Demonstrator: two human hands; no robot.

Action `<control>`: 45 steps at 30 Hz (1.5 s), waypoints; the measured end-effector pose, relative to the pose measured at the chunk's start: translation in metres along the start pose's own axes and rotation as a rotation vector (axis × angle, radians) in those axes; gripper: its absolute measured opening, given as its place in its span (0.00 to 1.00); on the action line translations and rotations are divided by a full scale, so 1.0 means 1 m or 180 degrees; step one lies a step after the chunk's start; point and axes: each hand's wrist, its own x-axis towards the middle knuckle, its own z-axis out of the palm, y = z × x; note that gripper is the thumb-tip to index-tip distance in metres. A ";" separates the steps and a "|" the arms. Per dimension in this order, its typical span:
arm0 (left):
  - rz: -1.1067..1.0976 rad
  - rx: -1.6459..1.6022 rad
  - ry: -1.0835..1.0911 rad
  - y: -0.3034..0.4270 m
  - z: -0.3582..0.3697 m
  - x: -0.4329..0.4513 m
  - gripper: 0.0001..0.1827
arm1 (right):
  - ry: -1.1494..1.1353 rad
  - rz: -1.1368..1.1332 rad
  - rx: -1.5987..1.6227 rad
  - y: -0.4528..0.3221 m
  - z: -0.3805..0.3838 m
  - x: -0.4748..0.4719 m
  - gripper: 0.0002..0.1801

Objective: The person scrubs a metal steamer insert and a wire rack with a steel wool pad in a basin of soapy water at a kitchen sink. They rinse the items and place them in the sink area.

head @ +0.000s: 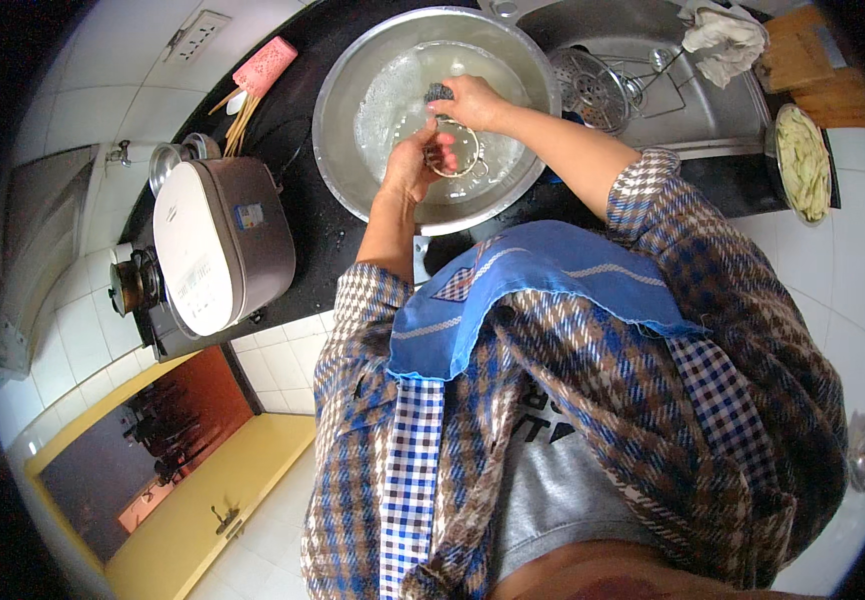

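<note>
Both hands are above soapy water in a large round metal basin (339, 142) on the black counter. My left hand (410, 165) grips a small round metal-rimmed utensil (475, 150), perhaps a strainer, with a little loop on its rim. Its middle is partly hidden by the fingers. My right hand (476, 103) pinches a dark grey scouring pad (438, 93) close to the top of that ring. Whether the pad touches the ring cannot be made out.
Right of the basin, a steel sink (732, 112) holds a perforated metal disc (590, 88) and a wire rack (661, 111). A white cloth (725, 45) hangs there, near a bowl of pale sliced food (805, 165). Left stand a rice cooker (252, 232) and a pink utensil holder (266, 66) with chopsticks.
</note>
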 end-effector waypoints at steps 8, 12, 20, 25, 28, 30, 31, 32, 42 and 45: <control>0.1113 0.0457 0.0607 -0.014 0.014 0.005 0.13 | 0.1506 0.1018 0.0112 -0.001 -0.005 0.000 0.27; 0.1593 0.1261 0.1623 -0.020 0.011 0.014 0.13 | 0.1145 0.1392 -0.0283 -0.005 -0.014 -0.010 0.23; 0.1425 0.1811 0.1858 -0.014 0.011 0.013 0.10 | 0.0568 -0.0602 0.0243 0.000 0.007 -0.007 0.16; 0.1181 0.2383 0.1851 -0.015 0.012 0.015 0.11 | 0.0731 -0.0566 0.1182 -0.005 0.005 -0.001 0.23; 0.1039 0.1178 0.1821 -0.013 0.002 0.020 0.11 | 0.0889 0.0307 -0.0098 -0.010 -0.005 -0.010 0.21; 0.0984 0.0720 0.1634 -0.013 -0.002 0.023 0.11 | 0.0676 0.0983 -0.0916 -0.012 -0.010 -0.018 0.21; 0.0945 0.0517 0.1601 -0.013 -0.003 0.024 0.11 | 0.0576 0.1213 -0.1298 -0.012 -0.012 -0.020 0.21; 0.0913 0.0514 0.1568 -0.013 -0.004 0.025 0.09 | 0.0228 0.1080 -0.1426 -0.012 -0.014 -0.021 0.20; 0.1063 -0.0755 0.1478 -0.001 -0.008 0.022 0.10 | -0.0295 0.1471 0.1975 -0.016 -0.023 -0.007 0.11; 0.0984 -0.0550 0.1395 0.004 -0.002 0.016 0.13 | -0.0227 0.1645 0.2513 -0.023 -0.025 -0.010 0.13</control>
